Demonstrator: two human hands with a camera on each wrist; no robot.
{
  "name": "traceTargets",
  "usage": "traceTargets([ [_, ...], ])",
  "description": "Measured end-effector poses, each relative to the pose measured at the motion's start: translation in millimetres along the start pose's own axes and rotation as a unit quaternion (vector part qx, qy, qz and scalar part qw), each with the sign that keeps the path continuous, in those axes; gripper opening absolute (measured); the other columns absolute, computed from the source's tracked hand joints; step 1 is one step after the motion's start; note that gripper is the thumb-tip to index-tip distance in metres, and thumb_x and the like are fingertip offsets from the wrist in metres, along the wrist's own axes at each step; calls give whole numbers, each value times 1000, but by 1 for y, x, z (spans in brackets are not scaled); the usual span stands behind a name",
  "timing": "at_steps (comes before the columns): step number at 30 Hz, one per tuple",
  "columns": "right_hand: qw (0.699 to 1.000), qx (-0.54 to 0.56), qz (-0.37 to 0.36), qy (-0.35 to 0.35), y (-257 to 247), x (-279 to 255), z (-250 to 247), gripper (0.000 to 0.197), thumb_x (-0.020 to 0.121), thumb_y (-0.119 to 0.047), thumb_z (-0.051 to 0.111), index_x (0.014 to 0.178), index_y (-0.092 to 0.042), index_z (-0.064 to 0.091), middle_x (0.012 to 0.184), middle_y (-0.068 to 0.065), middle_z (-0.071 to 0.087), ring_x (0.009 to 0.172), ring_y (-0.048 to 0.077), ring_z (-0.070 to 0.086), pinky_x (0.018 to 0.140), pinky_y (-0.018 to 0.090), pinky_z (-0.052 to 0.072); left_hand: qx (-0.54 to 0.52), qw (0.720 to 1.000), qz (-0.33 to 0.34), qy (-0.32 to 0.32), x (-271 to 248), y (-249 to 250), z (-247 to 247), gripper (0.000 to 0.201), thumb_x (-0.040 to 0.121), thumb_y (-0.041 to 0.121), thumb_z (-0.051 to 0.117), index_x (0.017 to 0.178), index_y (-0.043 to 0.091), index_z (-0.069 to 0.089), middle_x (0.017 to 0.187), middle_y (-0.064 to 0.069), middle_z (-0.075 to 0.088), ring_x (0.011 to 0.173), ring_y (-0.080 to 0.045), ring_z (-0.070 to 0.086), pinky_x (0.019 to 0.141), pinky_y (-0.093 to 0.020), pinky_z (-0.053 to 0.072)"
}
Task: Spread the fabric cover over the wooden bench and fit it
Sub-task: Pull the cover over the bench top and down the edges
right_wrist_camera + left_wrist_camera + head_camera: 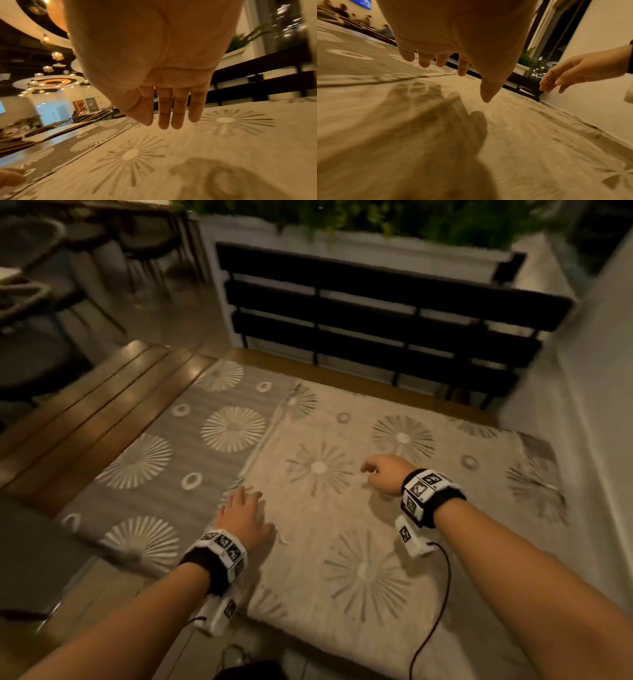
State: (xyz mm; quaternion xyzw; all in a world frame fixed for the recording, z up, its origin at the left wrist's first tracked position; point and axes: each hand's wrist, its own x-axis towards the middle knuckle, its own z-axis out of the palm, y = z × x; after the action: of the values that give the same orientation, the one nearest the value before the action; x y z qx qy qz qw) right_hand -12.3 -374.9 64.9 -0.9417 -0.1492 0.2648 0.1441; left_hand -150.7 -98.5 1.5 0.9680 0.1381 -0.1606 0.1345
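The fabric cover lies over the bench seat, printed with starbursts and rings. Its right part shows a beige side point(363, 573) and its left part a grey side point(161, 460); a seam point(270, 433) runs between them. Bare wooden slats point(102, 392) of the bench show left of the cloth. My left hand point(243, 515) hovers flat and spread just over the beige cloth by the seam, casting a shadow point(436, 108). My right hand point(376, 474) hangs a little above the beige cloth, its fingers point(171, 115) straight and relaxed, holding nothing.
The bench's dark slatted backrest point(376, 313) stands behind the seat, with a white planter point(342, 237) of greenery beyond it. A pale wall point(589, 405) closes the right side. Chairs point(27, 289) stand at the far left. A wrist-camera cable point(442, 594) hangs under my right arm.
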Motion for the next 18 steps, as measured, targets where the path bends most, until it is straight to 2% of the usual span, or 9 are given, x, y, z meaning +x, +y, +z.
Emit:
traceTargets([
  [3, 998, -47, -28, -31, -63, 47, 9, 33, 89, -21, 56, 121, -16, 61, 127, 7, 60, 113, 25, 58, 93, 33, 47, -30, 998, -49, 7, -1, -58, -4, 79, 76, 50, 54, 145, 21, 29, 155, -15, 21, 141, -34, 22, 114, -47, 27],
  [6, 994, -87, -53, -44, -124, 95, 23, 33, 91, -29, 58, 121, -14, 61, 124, 9, 63, 110, 26, 59, 91, 33, 47, -53, 995, -76, -21, 5, -98, -15, 84, 72, 52, 53, 146, 23, 26, 156, -12, 17, 143, -32, 21, 112, -45, 31],
  [10, 989, -133, -58, -31, -184, 151, 32, 37, 93, -23, 49, 128, -13, 57, 129, 13, 60, 116, 31, 57, 95, 37, 46, -2, 997, -15, -79, 15, -114, -27, 99, 60, 60, 59, 146, 37, 14, 154, -14, 18, 139, -39, 21, 106, -56, 34],
  [13, 991, -129, -44, -20, -207, 183, 32, 37, 92, -18, 48, 128, -12, 56, 129, 16, 60, 114, 33, 58, 92, 36, 46, 28, 989, 9, -143, 19, -110, -32, 104, 64, 60, 62, 146, 43, 0, 158, -19, 1, 142, -49, 6, 108, -64, 24],
  [15, 991, -128, -27, -17, -213, 202, 33, 34, 92, -18, 50, 124, -9, 57, 125, 18, 61, 109, 33, 59, 88, 36, 47, 41, 987, 3, -157, 25, -106, -33, 98, 73, 52, 61, 147, 43, -3, 158, -20, -6, 142, -51, 1, 107, -66, 24],
  [18, 990, -141, -19, -10, -218, 222, 36, 32, 91, -19, 53, 119, -5, 60, 122, 21, 61, 108, 35, 60, 88, 36, 46, 41, 988, -12, -150, 33, -104, -33, 93, 83, 23, 60, 146, 44, -5, 157, -22, -6, 141, -51, 4, 102, -63, 36],
])
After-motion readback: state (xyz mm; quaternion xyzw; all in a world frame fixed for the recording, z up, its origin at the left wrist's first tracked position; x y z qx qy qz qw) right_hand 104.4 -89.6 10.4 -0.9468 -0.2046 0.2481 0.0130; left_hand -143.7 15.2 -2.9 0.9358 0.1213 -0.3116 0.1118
